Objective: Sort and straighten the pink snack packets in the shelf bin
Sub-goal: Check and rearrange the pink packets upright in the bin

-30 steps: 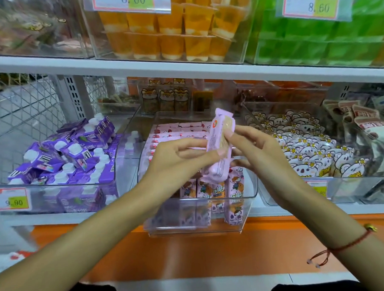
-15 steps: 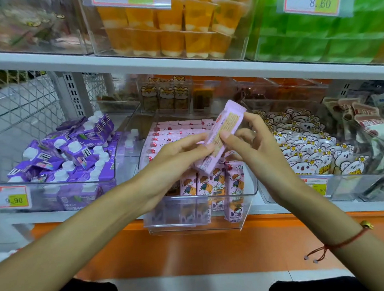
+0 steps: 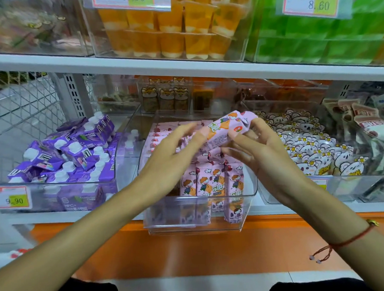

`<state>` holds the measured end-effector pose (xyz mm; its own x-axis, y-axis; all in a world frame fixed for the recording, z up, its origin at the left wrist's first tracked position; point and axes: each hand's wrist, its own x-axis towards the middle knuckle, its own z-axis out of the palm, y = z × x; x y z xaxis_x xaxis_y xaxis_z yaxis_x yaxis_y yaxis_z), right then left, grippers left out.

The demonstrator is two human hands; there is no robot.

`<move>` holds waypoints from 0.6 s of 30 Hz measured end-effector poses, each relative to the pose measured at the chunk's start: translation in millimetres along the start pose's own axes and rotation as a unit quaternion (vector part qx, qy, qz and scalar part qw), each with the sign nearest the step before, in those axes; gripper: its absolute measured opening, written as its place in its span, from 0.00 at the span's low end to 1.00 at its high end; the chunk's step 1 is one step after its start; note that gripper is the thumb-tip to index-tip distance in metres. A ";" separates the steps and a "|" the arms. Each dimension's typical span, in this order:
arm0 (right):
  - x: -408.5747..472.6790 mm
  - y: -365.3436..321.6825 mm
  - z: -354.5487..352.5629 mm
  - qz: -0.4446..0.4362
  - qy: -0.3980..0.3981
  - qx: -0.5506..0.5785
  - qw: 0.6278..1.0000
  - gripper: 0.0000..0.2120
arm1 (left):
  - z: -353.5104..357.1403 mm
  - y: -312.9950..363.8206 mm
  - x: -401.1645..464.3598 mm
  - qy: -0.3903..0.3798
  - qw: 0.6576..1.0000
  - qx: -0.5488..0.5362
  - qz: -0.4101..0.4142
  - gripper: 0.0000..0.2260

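Pinching 1 pink packet (image 3: 227, 128) above the bin's rim (image 3: 200, 198), right hand (image 3: 260, 150); left hand (image 3: 173, 150) spread.

A white shelf board (image 3: 182, 68) runs above the fingers, an orange base panel (image 3: 192, 252) lies below them, and wire mesh (image 3: 22, 105) stands far left.

My way in is from the front and above: the clear bin (image 3: 245, 200) is open at the top, with a gap under the white upper shelf (image 3: 182, 69). Upright pink packets (image 3: 210, 182) fill its front right; the front left corner looks free. Both my left hand (image 3: 175, 150) and right hand (image 3: 253, 151) crowd the middle with a lifted packet (image 3: 228, 128). The purple carton bin (image 3: 65, 156) and flower-printed packets (image 3: 309, 148) hem both sides.
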<state>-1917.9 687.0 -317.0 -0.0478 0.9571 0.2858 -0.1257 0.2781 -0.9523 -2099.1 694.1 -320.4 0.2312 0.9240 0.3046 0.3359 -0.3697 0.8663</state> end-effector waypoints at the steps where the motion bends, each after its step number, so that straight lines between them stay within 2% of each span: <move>1: 0.0 -0.7 -0.6 0.000 -0.007 0.000 1.000 0.16 | -2.1 0.1 1.0 -0.027 0.999 -0.013 -0.020 0.20; 4: -0.3 -1.5 -3.6 0.001 -0.020 -0.014 1.000 0.18 | -7.9 0.9 1.3 -0.037 0.999 -0.007 0.004 0.08; 9: -3.9 -4.1 -4.7 -0.048 -0.030 -0.133 0.990 0.16 | -11.4 -6.0 -0.5 0.068 0.992 0.048 0.092 0.15; 11: -4.8 -4.2 -4.6 -0.064 -0.034 -0.146 0.987 0.16 | -11.8 -6.9 -1.1 0.094 0.987 0.071 0.113 0.16; 18: -4.9 -4.7 -4.9 -0.074 -0.024 -0.148 0.986 0.19 | -10.7 -11.6 -0.2 0.082 0.985 0.092 0.121 0.20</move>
<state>-1912.2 681.4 -314.5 -0.0991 0.9013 0.4216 0.1589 0.4326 -0.8875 -2112.9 699.3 -326.3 0.1786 0.8046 0.5663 0.4532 -0.5782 0.6785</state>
